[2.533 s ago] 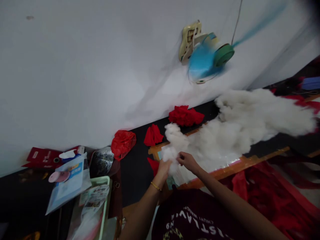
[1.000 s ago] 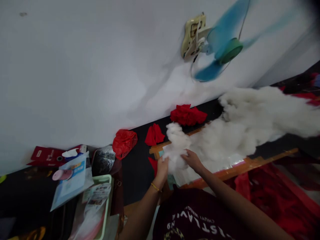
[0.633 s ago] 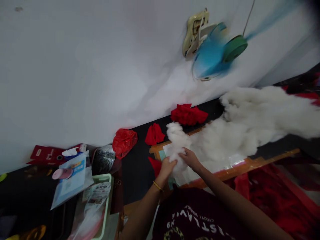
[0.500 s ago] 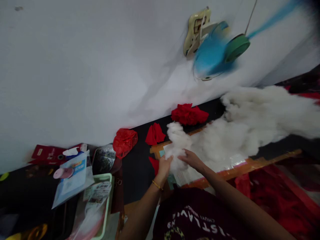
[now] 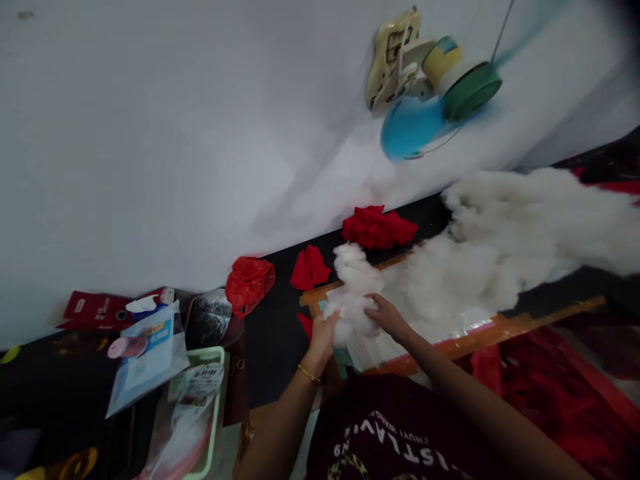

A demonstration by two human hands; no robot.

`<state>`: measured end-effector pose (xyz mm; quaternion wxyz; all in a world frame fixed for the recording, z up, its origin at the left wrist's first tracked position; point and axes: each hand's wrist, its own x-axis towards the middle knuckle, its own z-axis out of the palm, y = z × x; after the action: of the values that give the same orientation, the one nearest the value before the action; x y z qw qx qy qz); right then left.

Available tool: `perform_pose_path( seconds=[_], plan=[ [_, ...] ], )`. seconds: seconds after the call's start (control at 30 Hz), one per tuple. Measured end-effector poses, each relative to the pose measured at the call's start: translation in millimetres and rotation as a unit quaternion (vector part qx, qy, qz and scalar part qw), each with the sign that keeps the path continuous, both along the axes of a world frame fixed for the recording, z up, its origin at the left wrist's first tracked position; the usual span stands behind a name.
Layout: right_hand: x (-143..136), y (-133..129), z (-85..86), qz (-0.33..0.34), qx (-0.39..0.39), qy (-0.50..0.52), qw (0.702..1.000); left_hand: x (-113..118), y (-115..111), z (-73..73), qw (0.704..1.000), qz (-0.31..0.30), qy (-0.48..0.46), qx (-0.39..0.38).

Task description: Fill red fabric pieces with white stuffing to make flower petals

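A tuft of white stuffing (image 5: 354,313) lies between my hands at the left end of the taped board. My left hand (image 5: 324,333), with a gold bangle at the wrist, is closed on the tuft's left side. From the right, my right hand (image 5: 387,316) pinches the same tuft. More fluff rises just behind it, and a large heap of white stuffing (image 5: 500,247) spreads over the board to the right. Red cloth pieces lie beyond, one small (image 5: 310,268) and one bunched (image 5: 379,227).
A red plastic bag (image 5: 250,285) sits left of the cloth. Farther left are a pale green basket (image 5: 216,413), a blue-white packet (image 5: 145,360) and a red box (image 5: 95,310). A blurred blue fan (image 5: 415,127) is near the wall. Red fabric (image 5: 555,400) lies at lower right.
My hands have moved slightly apart, the left one a little lower and leftward. The tuft between them looks wider. The blurred blue shape by the wall has shifted.
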<state>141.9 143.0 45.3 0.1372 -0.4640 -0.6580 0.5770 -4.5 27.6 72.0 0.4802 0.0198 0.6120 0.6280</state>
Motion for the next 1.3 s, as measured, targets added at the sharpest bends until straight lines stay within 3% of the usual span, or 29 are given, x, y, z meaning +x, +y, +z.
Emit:
perform_pose_path(
  seconds=[0.17,0.3,0.4,0.5,0.63,0.77,0.9,1.0,1.13,1.23,1.3],
  plan=[
    [1,-6,9.9,0.03,-0.045,0.096,0.994,4,0,-3.4,1.0,-0.008,-0.013,0.005],
    [-5,-15,19.9,0.068,0.048,0.097,0.992,11,5,-5.9,0.999,-0.012,-0.041,0.033],
    [-11,-24,16.5,0.133,0.132,0.094,0.978,14,12,-5.7,0.995,0.001,-0.077,0.061],
    [-16,-26,8.3,0.117,0.167,0.084,0.975,16,14,-3.0,0.99,-0.005,-0.1,0.103],
    [-13,-19,6.4,0.04,0.09,0.05,0.994,16,7,0.6,0.99,-0.07,-0.023,0.121],
    [-6,-17,14.2,0.03,0.019,0.066,0.997,12,-1,-5.5,0.984,-0.131,0.105,0.068],
    [0,-21,18.3,0.012,-0.019,0.054,0.998,3,-4,-16.5,0.979,-0.119,0.164,-0.012],
    [4,-19,16.9,-0.004,-0.021,0.044,0.999,-3,-7,-18.9,0.979,-0.108,0.166,-0.036],
    [7,-13,14.0,0.012,0.007,0.044,0.999,-2,-10,-12.1,0.985,-0.12,0.122,-0.007],
    [5,-14,15.1,0.063,0.048,0.044,0.996,6,-8,-7.5,0.987,-0.129,0.092,0.002],
    [2,-17,17.3,0.101,0.067,0.048,0.991,10,-4,-7.3,0.982,-0.136,0.13,-0.007]
  ],
)
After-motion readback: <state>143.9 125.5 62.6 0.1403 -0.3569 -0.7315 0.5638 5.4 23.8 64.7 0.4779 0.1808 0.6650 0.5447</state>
